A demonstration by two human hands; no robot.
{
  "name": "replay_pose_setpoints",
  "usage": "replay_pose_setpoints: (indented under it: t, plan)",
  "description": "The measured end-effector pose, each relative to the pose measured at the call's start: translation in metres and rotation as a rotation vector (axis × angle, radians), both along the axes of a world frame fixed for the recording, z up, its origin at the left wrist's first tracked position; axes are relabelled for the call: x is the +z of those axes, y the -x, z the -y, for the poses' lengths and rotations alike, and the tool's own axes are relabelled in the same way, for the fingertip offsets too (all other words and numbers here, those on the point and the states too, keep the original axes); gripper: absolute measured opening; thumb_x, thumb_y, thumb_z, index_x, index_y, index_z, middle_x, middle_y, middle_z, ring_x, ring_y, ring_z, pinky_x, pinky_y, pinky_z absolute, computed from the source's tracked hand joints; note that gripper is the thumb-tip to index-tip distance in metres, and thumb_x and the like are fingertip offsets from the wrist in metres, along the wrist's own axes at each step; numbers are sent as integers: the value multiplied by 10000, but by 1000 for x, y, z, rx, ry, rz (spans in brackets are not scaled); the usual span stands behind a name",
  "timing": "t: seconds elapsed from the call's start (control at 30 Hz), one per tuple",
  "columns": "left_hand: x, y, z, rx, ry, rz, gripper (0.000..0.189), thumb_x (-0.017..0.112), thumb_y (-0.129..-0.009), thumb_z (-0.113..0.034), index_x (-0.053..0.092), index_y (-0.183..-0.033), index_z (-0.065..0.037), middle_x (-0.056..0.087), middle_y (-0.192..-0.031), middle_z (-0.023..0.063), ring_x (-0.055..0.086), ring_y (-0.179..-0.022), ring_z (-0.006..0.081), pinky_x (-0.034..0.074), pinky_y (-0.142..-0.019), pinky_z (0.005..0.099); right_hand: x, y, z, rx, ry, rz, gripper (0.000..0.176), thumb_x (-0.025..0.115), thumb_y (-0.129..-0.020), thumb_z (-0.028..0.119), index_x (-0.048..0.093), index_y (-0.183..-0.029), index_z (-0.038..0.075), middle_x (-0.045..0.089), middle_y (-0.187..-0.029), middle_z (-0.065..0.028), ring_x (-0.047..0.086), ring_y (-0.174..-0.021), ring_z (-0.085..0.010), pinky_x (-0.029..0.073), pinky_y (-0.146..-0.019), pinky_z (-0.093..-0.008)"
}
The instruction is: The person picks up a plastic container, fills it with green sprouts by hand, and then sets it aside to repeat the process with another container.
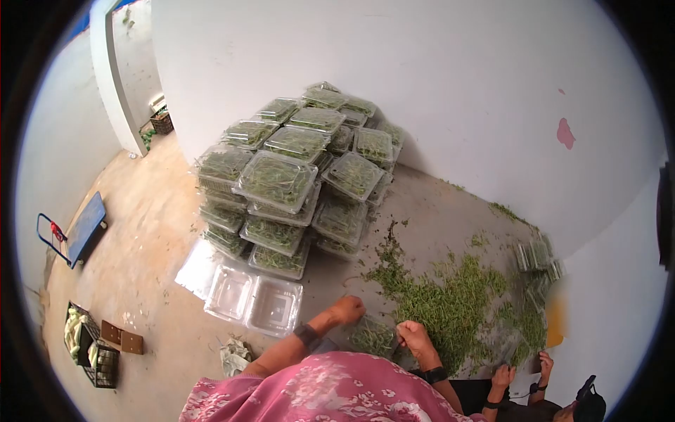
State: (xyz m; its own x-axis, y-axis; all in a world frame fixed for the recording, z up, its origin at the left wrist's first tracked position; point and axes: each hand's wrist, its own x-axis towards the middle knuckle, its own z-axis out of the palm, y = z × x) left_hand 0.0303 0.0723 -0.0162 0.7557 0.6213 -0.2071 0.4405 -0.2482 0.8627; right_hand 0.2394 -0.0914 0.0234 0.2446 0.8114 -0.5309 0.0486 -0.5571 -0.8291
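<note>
A clear plastic clamshell box (373, 336) filled with green sprigs sits close in front of my body, between my two hands. My left hand (346, 309) is closed at its upper left corner; what the curled fingers hold is hidden. On the other side, my right hand (415, 339) is closed with its fingertips at the box's right edge. Loose greens (450, 299) lie in a wide heap on the floor beyond my right hand. To the left, an open clamshell box (275, 305) lies flat with nothing inside.
Filled clamshell boxes (278, 179) form a tall stack ahead against the wall. At lower right, a co-worker's hands (502, 377) are by the greens, near more clear boxes (536, 254). A blue trolley (86, 228) and black crate (105, 367) stand left.
</note>
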Motion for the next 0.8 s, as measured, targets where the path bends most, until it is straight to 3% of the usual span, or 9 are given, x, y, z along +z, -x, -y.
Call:
replay_pose_setpoints:
  t: [0.33, 0.43, 0.57, 0.63, 0.73, 0.8]
  plan:
    - [12, 7, 4, 8, 165, 18, 254, 566, -771, -236, 634, -753, 8, 646, -740, 192, 625, -705, 314, 479, -655, 412, 17, 5, -4, 67, 44, 92, 197, 550, -926, 228, 596, -870, 45, 563, -723, -1, 523, -621, -94, 435, -537, -258]
    - [12, 7, 6, 17, 160, -7, 259, 564, -778, -246, 634, -785, 3, 647, -768, 194, 628, -737, 315, 481, -674, 413, 22, 3, -5, 110, 76, 99, 192, 547, -927, 220, 597, -872, 43, 572, -725, -7, 534, -622, -96, 439, -539, -256]
    - [7, 4, 13, 130, -47, 148, 265, 578, -800, -237, 619, -900, 5, 647, -836, 197, 630, -780, 317, 487, -711, 410, 47, -2, -10, 165, -37, 133, 173, 548, -920, 193, 601, -882, 33, 583, -710, -13, 541, -600, -96, 445, -538, -244]
    - [40, 9, 11, 149, -17, 203, 283, 591, -815, -229, 599, -970, 7, 644, -869, 198, 628, -798, 324, 490, -728, 410, 65, -8, -15, 165, -87, 159, 162, 551, -915, 179, 600, -889, 27, 585, -697, -15, 540, -583, -97, 446, -535, -234]
    - [77, 23, 11, 155, 1, 213, 264, 580, -894, -220, 564, -1049, -7, 634, -830, 101, 630, -743, 180, 489, -642, 321, 73, -28, -20, 94, -200, 55, 143, 550, -915, 153, 585, -905, 15, 589, -683, -29, 536, -566, -102, 433, -515, -224]
    - [111, 45, 13, 126, 188, 299, 252, 572, -909, -210, 559, -1064, -11, 626, -852, 68, 620, -746, 149, 484, -631, 295, 80, -39, -26, -2, -268, -85, 130, 561, -920, 150, 572, -905, 21, 585, -675, -46, 539, -566, -116, 432, -512, -242]
